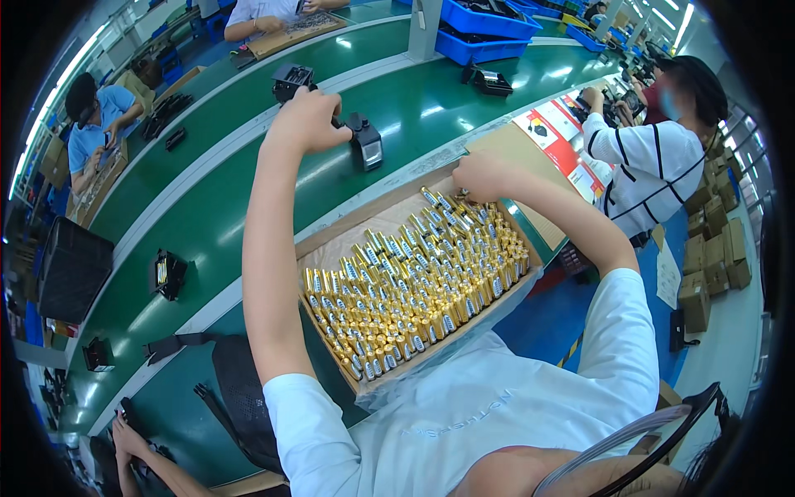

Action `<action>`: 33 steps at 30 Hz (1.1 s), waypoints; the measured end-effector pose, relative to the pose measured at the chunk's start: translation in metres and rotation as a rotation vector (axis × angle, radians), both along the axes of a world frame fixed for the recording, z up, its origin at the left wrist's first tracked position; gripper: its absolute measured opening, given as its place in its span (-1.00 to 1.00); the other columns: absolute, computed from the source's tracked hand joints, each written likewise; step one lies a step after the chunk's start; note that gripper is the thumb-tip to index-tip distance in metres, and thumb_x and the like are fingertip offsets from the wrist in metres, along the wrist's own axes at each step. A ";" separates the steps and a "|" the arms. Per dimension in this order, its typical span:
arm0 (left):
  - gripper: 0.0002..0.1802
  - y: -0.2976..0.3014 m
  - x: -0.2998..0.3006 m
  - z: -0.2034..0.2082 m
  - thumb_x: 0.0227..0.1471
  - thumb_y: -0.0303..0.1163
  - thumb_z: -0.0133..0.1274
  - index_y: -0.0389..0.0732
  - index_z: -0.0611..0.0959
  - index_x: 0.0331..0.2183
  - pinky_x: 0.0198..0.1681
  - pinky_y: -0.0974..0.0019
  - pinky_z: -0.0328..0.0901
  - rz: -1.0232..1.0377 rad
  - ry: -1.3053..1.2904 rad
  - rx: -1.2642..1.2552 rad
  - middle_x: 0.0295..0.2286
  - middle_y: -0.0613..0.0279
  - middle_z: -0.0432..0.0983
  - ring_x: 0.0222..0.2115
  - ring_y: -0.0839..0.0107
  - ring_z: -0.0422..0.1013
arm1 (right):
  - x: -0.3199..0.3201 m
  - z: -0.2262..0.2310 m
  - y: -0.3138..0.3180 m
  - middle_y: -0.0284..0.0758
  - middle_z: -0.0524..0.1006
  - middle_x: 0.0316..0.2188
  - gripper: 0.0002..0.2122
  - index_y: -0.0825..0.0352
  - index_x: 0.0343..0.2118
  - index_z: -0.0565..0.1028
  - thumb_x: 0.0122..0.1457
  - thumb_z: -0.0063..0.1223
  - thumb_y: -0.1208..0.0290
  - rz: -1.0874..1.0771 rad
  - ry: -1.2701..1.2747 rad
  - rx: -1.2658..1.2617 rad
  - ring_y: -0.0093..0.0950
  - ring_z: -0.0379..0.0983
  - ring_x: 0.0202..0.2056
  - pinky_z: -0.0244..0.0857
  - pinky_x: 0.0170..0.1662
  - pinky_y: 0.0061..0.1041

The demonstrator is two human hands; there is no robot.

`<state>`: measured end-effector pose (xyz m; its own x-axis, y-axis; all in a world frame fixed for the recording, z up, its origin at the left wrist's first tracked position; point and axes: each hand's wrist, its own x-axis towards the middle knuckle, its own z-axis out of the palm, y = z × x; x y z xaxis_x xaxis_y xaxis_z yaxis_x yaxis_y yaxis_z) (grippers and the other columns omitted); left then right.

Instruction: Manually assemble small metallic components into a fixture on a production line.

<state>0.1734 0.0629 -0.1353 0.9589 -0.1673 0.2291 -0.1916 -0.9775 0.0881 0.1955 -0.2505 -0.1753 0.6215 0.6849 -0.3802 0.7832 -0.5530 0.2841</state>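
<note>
Black device (292, 74) sits by the far edge of the green belt (215, 215), straight ahead of your left hand (306, 120), whose curled fingers meet its near side. That is your nearer hand; your right one is well apart from it. Just right of your left thumb, a second black device (366, 142) lies on the belt, its long axis pointing roughly away from you. Further right, gold batteries (414, 290) fill most of the cardboard box (364, 217), most standing on end, some leaning. Your right hand (484, 176) bends down at the box's far right corner, beside the batteries there. Both hands' fingertips are too hidden to tell whether either grips anything.
</note>
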 end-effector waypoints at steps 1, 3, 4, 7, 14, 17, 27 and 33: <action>-0.61 -0.009 0.003 0.011 -0.16 -0.19 0.17 -0.20 0.66 -0.26 -0.06 0.11 0.36 0.014 0.026 0.084 -0.27 0.05 0.59 -0.18 0.06 0.40 | 0.001 -0.001 -0.002 -0.15 0.63 -0.43 -0.81 0.41 -0.39 0.64 -0.05 0.25 0.41 0.009 0.002 -0.006 -0.13 0.54 -0.44 0.45 -0.35 -0.25; -0.61 -0.027 0.008 0.026 -0.16 -0.19 0.17 -0.20 0.67 -0.26 -0.06 0.08 0.36 0.053 0.078 0.252 -0.27 0.06 0.60 -0.18 0.07 0.41 | 0.003 -0.002 -0.002 -0.15 0.64 -0.42 -0.82 0.40 -0.38 0.64 -0.03 0.26 0.43 0.038 0.006 -0.019 -0.13 0.55 -0.44 0.45 -0.34 -0.25; -0.61 -0.036 0.013 0.027 -0.16 -0.20 0.17 -0.19 0.67 -0.25 -0.05 0.06 0.35 0.022 0.050 0.289 -0.25 0.07 0.59 -0.17 0.06 0.41 | 0.003 -0.003 -0.004 -0.15 0.64 -0.42 -0.82 0.40 -0.38 0.64 -0.03 0.26 0.43 0.038 0.005 -0.020 -0.13 0.55 -0.44 0.45 -0.34 -0.25; -0.58 -0.061 0.028 0.024 -0.15 -0.18 0.17 -0.16 0.66 -0.20 -0.02 0.02 0.34 -0.074 0.019 0.336 -0.20 0.06 0.56 -0.14 0.04 0.41 | 0.006 -0.006 -0.006 -0.15 0.64 -0.41 -0.81 0.40 -0.37 0.64 -0.01 0.26 0.39 0.071 -0.009 -0.031 -0.13 0.55 -0.44 0.45 -0.32 -0.26; -0.52 -0.065 0.062 -0.041 -0.02 -0.17 0.10 -0.12 0.57 -0.04 0.04 0.00 0.32 -0.137 -0.018 -0.053 -0.05 0.00 0.46 -0.06 -0.03 0.38 | -0.011 0.018 -0.015 -0.13 0.63 -0.43 -0.79 0.41 -0.33 0.63 0.04 0.24 0.37 -0.032 0.076 0.125 -0.13 0.55 -0.43 0.45 -0.30 -0.27; -0.53 -0.059 0.062 -0.060 0.08 -0.15 0.01 -0.16 0.53 0.00 0.02 -0.05 0.32 0.052 -0.099 -0.167 -0.04 -0.07 0.43 -0.05 -0.08 0.37 | -0.009 0.013 -0.033 -0.13 0.63 -0.43 -0.77 0.42 -0.32 0.62 0.08 0.21 0.33 -0.094 0.117 0.245 -0.12 0.55 -0.42 0.45 -0.30 -0.26; -0.40 -0.018 0.026 -0.086 0.19 0.02 -0.19 -0.35 0.60 -0.11 -0.06 -0.10 0.31 0.312 0.215 -0.312 -0.11 -0.18 0.51 -0.08 -0.16 0.36 | -0.002 0.014 -0.036 -0.15 0.61 -0.45 -0.75 0.36 -0.28 0.59 0.15 0.16 0.24 -0.106 0.121 0.209 -0.16 0.54 -0.38 0.40 -0.25 -0.24; -0.39 -0.021 0.018 -0.074 0.17 0.04 -0.18 -0.34 0.68 -0.22 -0.07 -0.04 0.30 0.486 0.149 -0.376 -0.21 -0.11 0.59 -0.12 -0.10 0.43 | 0.023 -0.003 -0.060 -0.17 0.59 -0.47 -0.74 0.34 -0.27 0.57 0.22 0.09 0.21 0.059 0.128 0.443 -0.20 0.50 -0.41 0.37 -0.25 -0.25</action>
<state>0.1915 0.0418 -0.2093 0.9313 0.3614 0.0460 0.3071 -0.8468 0.4343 0.2190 -0.3104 -0.1778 0.5436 0.8315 -0.1144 0.8304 -0.5526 -0.0708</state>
